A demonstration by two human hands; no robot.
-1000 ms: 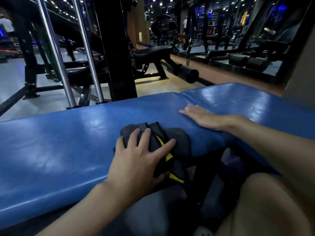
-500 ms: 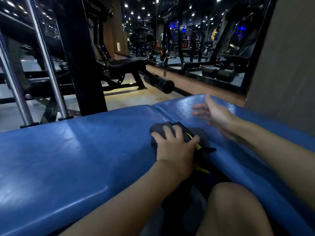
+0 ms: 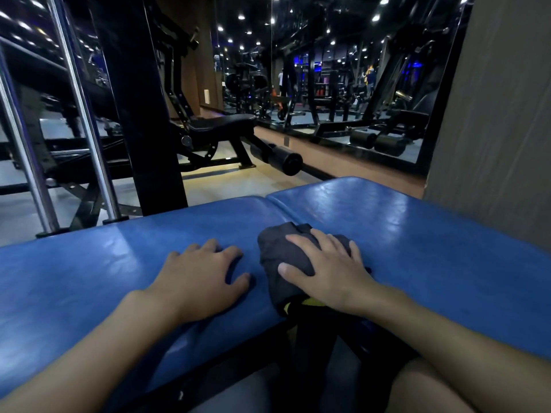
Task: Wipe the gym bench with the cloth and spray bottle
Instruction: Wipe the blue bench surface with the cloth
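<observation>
Currently the right hand (image 3: 328,271) lies palm-down on the cloth (image 3: 274,254), fingers spread and fairly straight, thumb laid along the cloth's near-left side. It's pressing, not pinching. A flat palm makes sense for wiping: it keeps the bunched fabric loaded against the pad so it drags instead of rolling. The cloth (dark grey, yellow trim showing at the near end) sits on the blue bench (image 3: 417,248) just right of the seam (image 3: 269,204) between its two pads, and its near end hangs over the front edge.

The left hand (image 3: 205,272) holds nothing. It rests on the left pad just beside the cloth, apart from it, fingers splayed and bent at the tips with the fingertips bearing down, likely as a brace for the lean forward.

The spray bottle is not in view, so I cannot tell where it stands. The pad shows glossy patches, wet or just lit, cannot say which.

Judging by the cloth's spot, the right pad is the stretch in hand. A black bench (image 3: 223,123) stands behind, well apart
</observation>
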